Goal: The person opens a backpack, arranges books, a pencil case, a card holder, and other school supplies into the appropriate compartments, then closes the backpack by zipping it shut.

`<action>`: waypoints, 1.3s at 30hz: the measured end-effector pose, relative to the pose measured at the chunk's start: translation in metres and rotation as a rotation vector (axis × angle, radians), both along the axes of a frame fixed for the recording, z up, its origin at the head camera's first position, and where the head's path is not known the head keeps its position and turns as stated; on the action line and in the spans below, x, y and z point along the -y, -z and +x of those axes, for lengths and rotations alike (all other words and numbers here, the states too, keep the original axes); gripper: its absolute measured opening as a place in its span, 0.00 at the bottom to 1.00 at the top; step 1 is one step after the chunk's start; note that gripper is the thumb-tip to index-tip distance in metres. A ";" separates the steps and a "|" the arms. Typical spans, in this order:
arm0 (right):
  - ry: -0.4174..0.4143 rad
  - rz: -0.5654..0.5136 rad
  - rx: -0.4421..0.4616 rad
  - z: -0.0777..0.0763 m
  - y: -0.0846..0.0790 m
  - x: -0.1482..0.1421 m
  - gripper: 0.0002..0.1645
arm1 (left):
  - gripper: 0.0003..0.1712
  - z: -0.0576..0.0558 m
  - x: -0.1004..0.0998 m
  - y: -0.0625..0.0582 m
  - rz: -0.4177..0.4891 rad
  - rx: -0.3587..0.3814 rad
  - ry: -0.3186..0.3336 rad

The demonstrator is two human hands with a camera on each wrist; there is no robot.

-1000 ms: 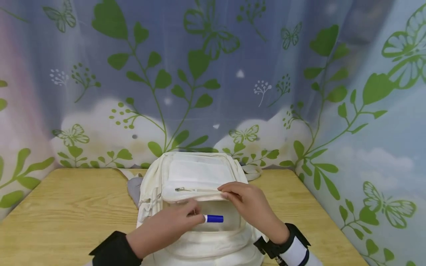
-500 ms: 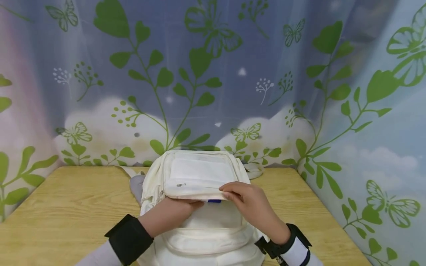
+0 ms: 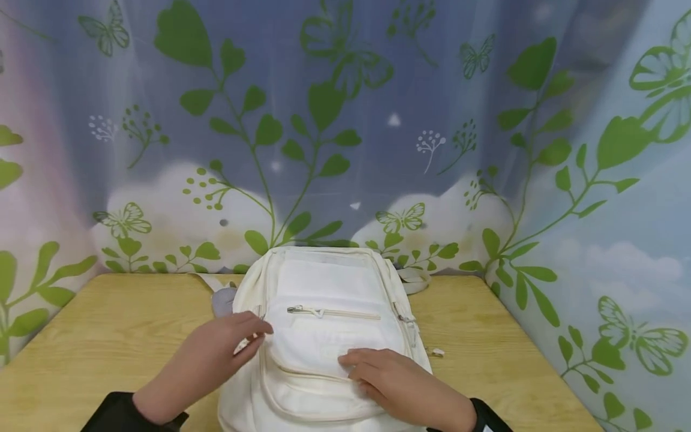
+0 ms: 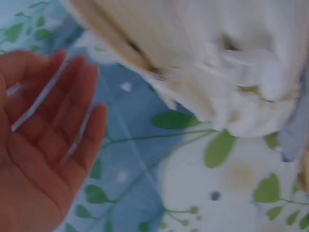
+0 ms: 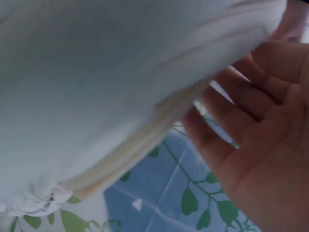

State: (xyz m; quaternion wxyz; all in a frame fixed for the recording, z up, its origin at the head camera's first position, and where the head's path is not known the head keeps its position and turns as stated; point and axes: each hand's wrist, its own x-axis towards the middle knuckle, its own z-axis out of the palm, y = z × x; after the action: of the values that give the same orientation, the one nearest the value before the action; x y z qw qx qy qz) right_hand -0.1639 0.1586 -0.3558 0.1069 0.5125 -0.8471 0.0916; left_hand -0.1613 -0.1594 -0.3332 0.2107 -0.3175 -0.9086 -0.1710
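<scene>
A white backpack lies on the wooden table, its front flap folded down over the pocket opening. My left hand is at the backpack's left side, fingers loosely bent and holding nothing. In the left wrist view that hand is apart from the fabric, palm showing. My right hand rests by the flap's lower right part, fingers extended. The right wrist view has its fingers against the flap's edge. No marker is visible in any current view.
A short zipper runs across the flap. A side zipper pull sticks out on the right. A grey thing hangs at the backpack's left. The wooden table meets a patterned curtain at the back.
My left hand took a blue-capped marker under the lifted flap and has come out without it, moving left. My right hand has brought the flap down from its raised position.
</scene>
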 end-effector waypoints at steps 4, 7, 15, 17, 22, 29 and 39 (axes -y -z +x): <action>0.021 0.004 0.057 0.000 -0.004 0.001 0.14 | 0.18 -0.019 0.006 0.016 -0.009 0.064 -0.178; 0.060 -0.003 0.140 -0.002 -0.008 0.005 0.21 | 0.18 -0.033 0.005 0.028 -0.009 0.084 -0.200; 0.130 0.099 0.208 -0.002 -0.004 0.014 0.31 | 0.00 -0.045 0.002 0.040 0.055 0.149 -0.235; 0.136 0.107 0.209 -0.002 -0.003 0.014 0.31 | 0.01 -0.040 0.004 0.039 0.043 0.131 -0.229; 0.138 0.106 0.178 -0.002 -0.002 0.014 0.31 | 0.06 -0.016 0.000 0.031 -0.026 0.058 -0.189; 0.145 0.096 0.192 0.000 -0.003 0.014 0.31 | 0.13 0.023 -0.026 0.021 -0.045 0.167 -0.119; 0.074 -0.006 0.017 0.003 0.003 0.023 0.31 | 0.03 0.038 -0.090 0.031 -0.004 0.021 -0.034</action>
State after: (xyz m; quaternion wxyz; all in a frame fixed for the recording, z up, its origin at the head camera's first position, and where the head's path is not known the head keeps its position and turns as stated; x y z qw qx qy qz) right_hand -0.1604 0.1360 -0.3585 0.1046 0.4797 -0.8661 0.0942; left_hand -0.1232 -0.0690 -0.3645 0.2036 -0.3004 -0.9164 -0.1689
